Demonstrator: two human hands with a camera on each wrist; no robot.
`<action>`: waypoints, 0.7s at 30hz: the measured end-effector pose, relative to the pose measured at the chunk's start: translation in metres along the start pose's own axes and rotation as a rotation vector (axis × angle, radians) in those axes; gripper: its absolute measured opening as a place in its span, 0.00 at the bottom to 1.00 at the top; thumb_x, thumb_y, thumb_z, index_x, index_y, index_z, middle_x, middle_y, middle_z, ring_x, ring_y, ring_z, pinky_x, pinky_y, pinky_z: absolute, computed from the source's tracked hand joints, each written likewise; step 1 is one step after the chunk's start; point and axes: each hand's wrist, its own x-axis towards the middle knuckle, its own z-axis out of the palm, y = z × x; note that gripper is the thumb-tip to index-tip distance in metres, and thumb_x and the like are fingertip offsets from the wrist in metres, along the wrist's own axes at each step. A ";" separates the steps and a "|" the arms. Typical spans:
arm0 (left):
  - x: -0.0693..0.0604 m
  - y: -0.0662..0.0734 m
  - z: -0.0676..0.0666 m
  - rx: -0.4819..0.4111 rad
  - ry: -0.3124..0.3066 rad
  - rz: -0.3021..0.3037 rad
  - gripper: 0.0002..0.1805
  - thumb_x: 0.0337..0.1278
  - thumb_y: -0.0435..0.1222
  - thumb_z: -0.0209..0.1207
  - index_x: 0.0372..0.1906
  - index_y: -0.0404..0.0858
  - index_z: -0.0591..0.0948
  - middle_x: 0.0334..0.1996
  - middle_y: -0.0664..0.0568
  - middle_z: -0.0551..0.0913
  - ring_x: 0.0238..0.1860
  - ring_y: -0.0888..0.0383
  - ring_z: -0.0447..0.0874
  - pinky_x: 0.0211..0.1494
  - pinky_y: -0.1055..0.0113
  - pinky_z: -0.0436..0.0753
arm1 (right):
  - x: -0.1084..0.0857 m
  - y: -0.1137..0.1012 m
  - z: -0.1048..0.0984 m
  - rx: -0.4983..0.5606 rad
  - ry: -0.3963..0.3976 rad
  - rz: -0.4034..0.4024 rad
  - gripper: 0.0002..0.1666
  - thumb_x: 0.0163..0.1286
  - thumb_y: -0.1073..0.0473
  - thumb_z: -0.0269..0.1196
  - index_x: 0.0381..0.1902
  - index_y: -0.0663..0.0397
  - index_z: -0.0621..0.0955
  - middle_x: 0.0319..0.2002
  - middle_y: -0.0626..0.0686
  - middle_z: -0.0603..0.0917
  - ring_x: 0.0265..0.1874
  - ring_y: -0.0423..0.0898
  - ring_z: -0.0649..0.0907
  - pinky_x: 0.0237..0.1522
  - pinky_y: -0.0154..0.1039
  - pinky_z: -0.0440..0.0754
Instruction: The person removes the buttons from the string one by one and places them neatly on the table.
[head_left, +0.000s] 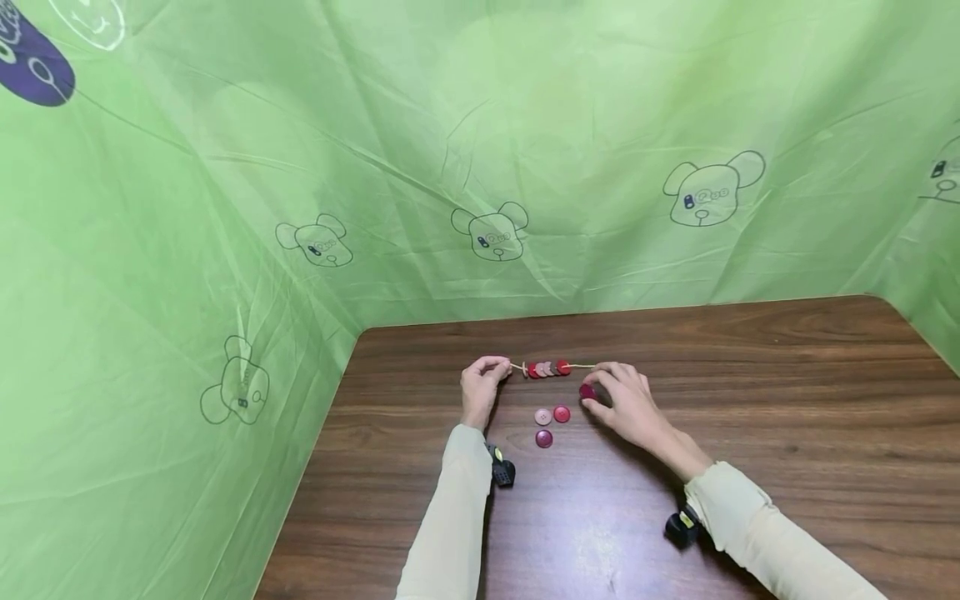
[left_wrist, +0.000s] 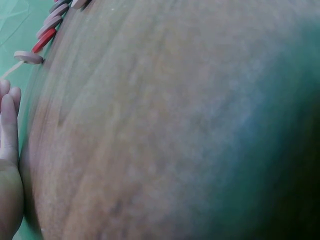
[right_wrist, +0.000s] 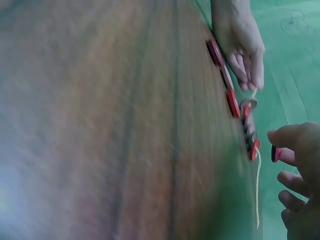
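A light cord point(head_left: 580, 366) carries a row of red, pink and grey buttons point(head_left: 546, 370). At the cord's left end, my left hand point(head_left: 482, 393) pinches it between thumb and fingers. My right hand point(head_left: 630, 406) holds a dark magenta button point(head_left: 587, 392) between thumb and fingertip, just right of the strung row. The cord's right end passes by the right hand's fingers, which partly hide it in the head view. Closer to me lie three loose buttons: a pale pink one point(head_left: 543, 417), a red one point(head_left: 562, 414) and a purple one point(head_left: 543, 439).
The brown wooden table point(head_left: 750, 392) spreads under both hands. Behind and to the left hangs a green cloth point(head_left: 600, 258) printed with bear heads. Black wrist cameras sit below the left sleeve cuff point(head_left: 467, 446) and right sleeve cuff point(head_left: 727, 496).
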 end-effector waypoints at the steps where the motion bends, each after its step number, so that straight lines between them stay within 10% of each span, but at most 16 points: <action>1: 0.000 -0.002 0.000 0.003 0.009 -0.002 0.09 0.54 0.29 0.65 0.37 0.27 0.85 0.34 0.35 0.86 0.35 0.48 0.87 0.44 0.59 0.86 | -0.001 -0.002 0.001 -0.003 -0.005 -0.012 0.17 0.56 0.55 0.71 0.42 0.53 0.81 0.52 0.57 0.78 0.55 0.59 0.71 0.52 0.56 0.64; 9: -0.001 -0.003 0.002 0.020 0.037 0.008 0.08 0.53 0.31 0.66 0.36 0.29 0.85 0.30 0.42 0.87 0.31 0.58 0.86 0.39 0.69 0.86 | -0.011 -0.015 0.010 -0.042 -0.075 -0.064 0.17 0.54 0.55 0.72 0.41 0.52 0.82 0.52 0.58 0.78 0.54 0.59 0.72 0.52 0.57 0.67; 16: -0.002 0.003 0.001 0.019 -0.001 0.004 0.09 0.54 0.28 0.64 0.39 0.25 0.84 0.34 0.34 0.86 0.36 0.45 0.87 0.43 0.63 0.86 | -0.016 -0.024 0.013 -0.056 -0.138 -0.086 0.18 0.54 0.52 0.73 0.41 0.49 0.83 0.53 0.56 0.78 0.56 0.57 0.71 0.55 0.57 0.66; 21: 0.001 -0.003 0.001 0.028 0.027 0.016 0.08 0.53 0.29 0.65 0.37 0.28 0.85 0.29 0.44 0.87 0.29 0.62 0.85 0.37 0.72 0.85 | -0.020 -0.026 0.016 -0.056 -0.146 -0.099 0.18 0.52 0.51 0.73 0.41 0.49 0.83 0.53 0.56 0.78 0.56 0.56 0.71 0.57 0.57 0.65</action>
